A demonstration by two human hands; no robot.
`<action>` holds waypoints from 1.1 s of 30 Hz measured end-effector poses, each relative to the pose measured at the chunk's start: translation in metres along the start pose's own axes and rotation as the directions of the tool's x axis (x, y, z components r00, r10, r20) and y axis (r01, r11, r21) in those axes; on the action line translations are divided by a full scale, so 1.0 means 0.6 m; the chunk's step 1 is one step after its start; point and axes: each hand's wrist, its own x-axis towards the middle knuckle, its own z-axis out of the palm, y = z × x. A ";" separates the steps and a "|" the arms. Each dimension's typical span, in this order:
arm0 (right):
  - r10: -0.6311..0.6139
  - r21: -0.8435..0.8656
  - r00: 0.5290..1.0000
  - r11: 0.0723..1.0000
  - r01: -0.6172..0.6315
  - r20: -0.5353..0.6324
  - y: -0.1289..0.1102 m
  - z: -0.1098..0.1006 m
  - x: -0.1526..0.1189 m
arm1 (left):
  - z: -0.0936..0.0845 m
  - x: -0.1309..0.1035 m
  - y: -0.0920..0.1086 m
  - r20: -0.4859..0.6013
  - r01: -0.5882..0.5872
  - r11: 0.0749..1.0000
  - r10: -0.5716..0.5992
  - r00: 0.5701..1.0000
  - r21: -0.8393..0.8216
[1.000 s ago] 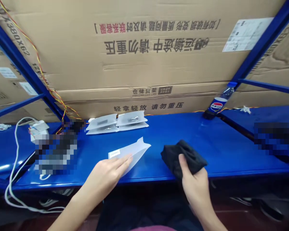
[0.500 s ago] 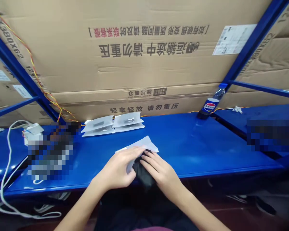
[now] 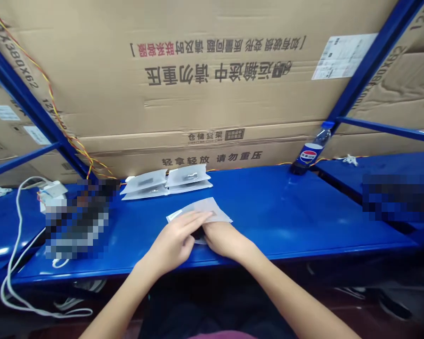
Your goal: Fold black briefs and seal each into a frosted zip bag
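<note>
At the centre of the frame, a frosted bag (image 3: 205, 205) lies at a slant over the near part of a blue shelf (image 3: 286, 212), its mouth toward the person. The left hand (image 3: 176, 240) is partly open: its fingers, close together and nearly straight, lie across the bag's upper face, while the thumb bends apart from them at the near side. The right hand (image 3: 228, 239) comes in from the lower right with its fingers out of sight under the bag's upper layer; whether they are closed on anything, I cannot tell. Between the two hands, at the bag's mouth, a small part of a black item (image 3: 198, 233) shows; the rest is hidden.

Left of centre, farther back, other frosted bags (image 3: 144, 180) lie in two stacks side by side, dark contents showing through. A bottle (image 3: 308, 154) with a blue label leans at the right, by a blue post (image 3: 365, 75). Cardboard (image 3: 215, 110) with printed characters fills the upper frame. At the left are a white cable (image 3: 18, 221) and a pixelated dark object (image 3: 83, 223).
</note>
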 end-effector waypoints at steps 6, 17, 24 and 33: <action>-0.468 -0.241 0.788 0.883 0.403 -0.399 0.019 -0.036 -0.071 | -0.024 -0.059 0.000 -0.109 0.046 0.981 -0.026 0.994 0.190; -0.420 -0.233 0.669 0.905 0.355 -0.613 -0.064 -0.016 -0.091 | 0.015 -0.083 0.024 -0.258 -0.073 0.945 0.160 0.953 0.319; -0.594 -0.377 0.621 0.805 0.458 -0.512 -0.010 -0.039 -0.081 | -0.009 -0.077 0.037 -0.252 -0.020 0.962 0.091 0.964 0.272; -0.508 -0.432 0.723 0.845 0.315 -0.467 0.136 -0.080 -0.133 | -0.009 -0.106 -0.002 -0.370 0.153 0.976 -0.086 0.925 0.155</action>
